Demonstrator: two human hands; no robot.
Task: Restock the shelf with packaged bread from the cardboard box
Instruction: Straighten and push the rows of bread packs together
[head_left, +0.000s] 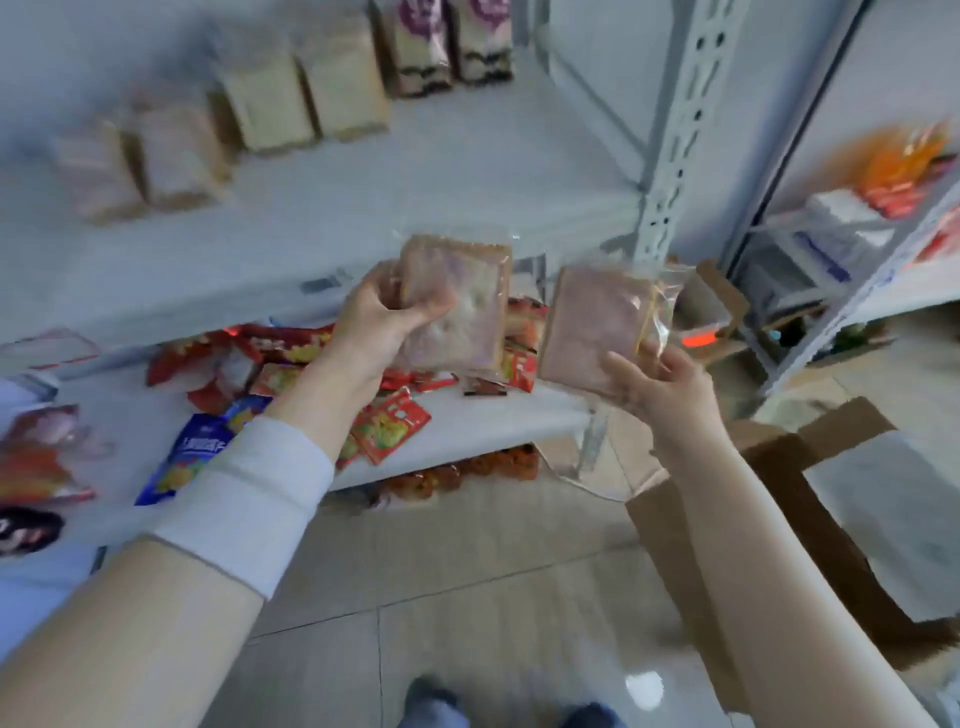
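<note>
While we are standing in front of the shelf, we are holding up two packs of bread, one in each hand. Our left hand is gripping the left bread pack, with the fingers curling round its side and the thumb pressing on its front. Our right hand is holding the right bread pack from below, with the fingers pinching its lower corner and its clear wrapper. Both packs are staying in the air, just in front of the shelf edge and near each other, but they are not touching. More bread packs are standing in a row further back on the shelf, and they are looking blurry. Red snack packets and a blue bag are lying on the lower shelf board. A white sleeve is covering part of our left arm. The cardboard box is sitting open on the floor beside our right arm. Our shoes are showing at the bottom.
</note>
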